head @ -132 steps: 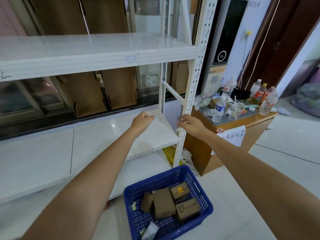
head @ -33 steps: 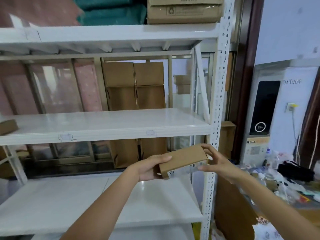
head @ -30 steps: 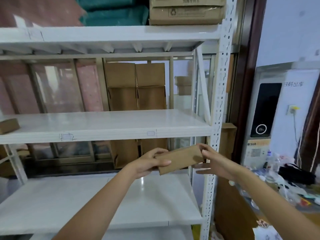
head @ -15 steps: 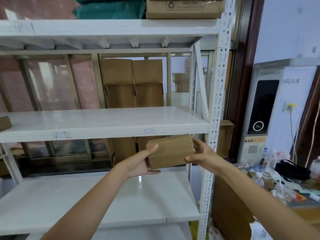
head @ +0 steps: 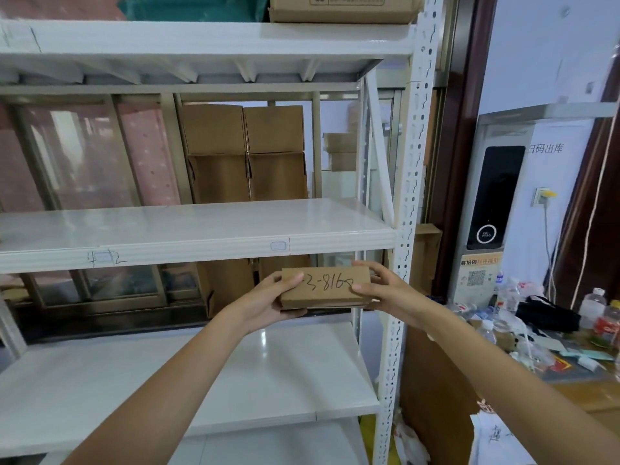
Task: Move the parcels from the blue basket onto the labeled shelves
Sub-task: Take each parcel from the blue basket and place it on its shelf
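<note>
Before the white shelves (head: 201, 236), both hands hold a cardboard parcel (head: 325, 288).

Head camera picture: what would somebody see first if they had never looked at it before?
First, the little brown parcel in the middle, with black handwriting on it that looks like 3-816. The left hand and the right hand hold it by its ends, in front of the white shelves. After that, the messy table with bottles at the right.
</note>
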{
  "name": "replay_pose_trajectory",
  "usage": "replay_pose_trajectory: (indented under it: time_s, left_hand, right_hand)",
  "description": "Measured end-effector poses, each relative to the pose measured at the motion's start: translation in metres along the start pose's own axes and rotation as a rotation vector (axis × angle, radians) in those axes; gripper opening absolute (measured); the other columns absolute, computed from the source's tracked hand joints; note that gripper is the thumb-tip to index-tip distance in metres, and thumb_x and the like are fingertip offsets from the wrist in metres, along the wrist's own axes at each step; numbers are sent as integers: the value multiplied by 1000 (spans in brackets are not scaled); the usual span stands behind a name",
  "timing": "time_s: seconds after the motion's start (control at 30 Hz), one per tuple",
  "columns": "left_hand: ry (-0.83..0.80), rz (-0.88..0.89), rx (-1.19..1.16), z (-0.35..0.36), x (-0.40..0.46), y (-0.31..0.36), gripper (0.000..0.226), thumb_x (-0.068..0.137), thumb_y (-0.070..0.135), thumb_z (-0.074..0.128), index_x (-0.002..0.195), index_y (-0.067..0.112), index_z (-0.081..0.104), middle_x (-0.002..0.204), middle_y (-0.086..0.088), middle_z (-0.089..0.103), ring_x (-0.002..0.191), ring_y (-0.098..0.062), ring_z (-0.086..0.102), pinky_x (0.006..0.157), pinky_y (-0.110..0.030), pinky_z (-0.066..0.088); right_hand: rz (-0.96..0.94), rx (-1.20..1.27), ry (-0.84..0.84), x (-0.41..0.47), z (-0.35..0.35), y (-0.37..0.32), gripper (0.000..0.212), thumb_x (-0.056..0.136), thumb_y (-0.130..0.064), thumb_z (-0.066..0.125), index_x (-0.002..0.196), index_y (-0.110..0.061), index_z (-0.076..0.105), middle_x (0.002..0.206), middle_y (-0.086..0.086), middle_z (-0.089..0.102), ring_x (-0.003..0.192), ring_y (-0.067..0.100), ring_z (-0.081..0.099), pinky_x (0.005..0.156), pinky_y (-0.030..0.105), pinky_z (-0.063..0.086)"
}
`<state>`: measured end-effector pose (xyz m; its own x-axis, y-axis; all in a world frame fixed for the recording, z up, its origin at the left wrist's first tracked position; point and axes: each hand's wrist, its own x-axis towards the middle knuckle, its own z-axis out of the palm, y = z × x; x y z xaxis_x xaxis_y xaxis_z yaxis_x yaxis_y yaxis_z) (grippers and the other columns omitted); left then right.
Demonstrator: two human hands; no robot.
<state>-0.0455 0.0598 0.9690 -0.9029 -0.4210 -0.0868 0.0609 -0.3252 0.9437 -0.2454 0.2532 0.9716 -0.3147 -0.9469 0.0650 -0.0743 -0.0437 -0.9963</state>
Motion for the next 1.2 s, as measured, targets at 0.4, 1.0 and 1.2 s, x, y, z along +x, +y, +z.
replay_pose_trajectory:
  time_s: [0.4, 1.0, 1.2]
  left_hand:
    - [-91, 25, -40, -1, -7, 10, 63, 79, 45, 70, 131, 12, 57, 135, -17, 57, 127, -35, 51, 103, -50, 44]
    - [220, 190, -3, -114, -122, 58, 68, 78, 42, 73, 137, 16, 51, 139, -16, 54, 129, -34, 49, 103, -49, 45]
    - [241, 250, -3, -179, -176, 104, 55, 80, 41, 69, 129, 17, 57, 137, -19, 54, 130, -36, 47, 110, -55, 36]
  right_hand:
    - [-40, 121, 10, 7, -6, 0, 74, 64, -34, 89, 130, -27, 56, 126, 11, 64, 115, 26, 64, 93, 35, 52]
    - [-99, 150, -212, 95, 143, -21, 66, 64, -46, 86, 120, -22, 64, 116, 10, 70, 107, 25, 68, 87, 37, 55]
    - [-155, 100, -172, 124, 239, -52, 54, 72, -46, 78, 120, -25, 63, 111, 8, 72, 100, 19, 69, 81, 31, 54]
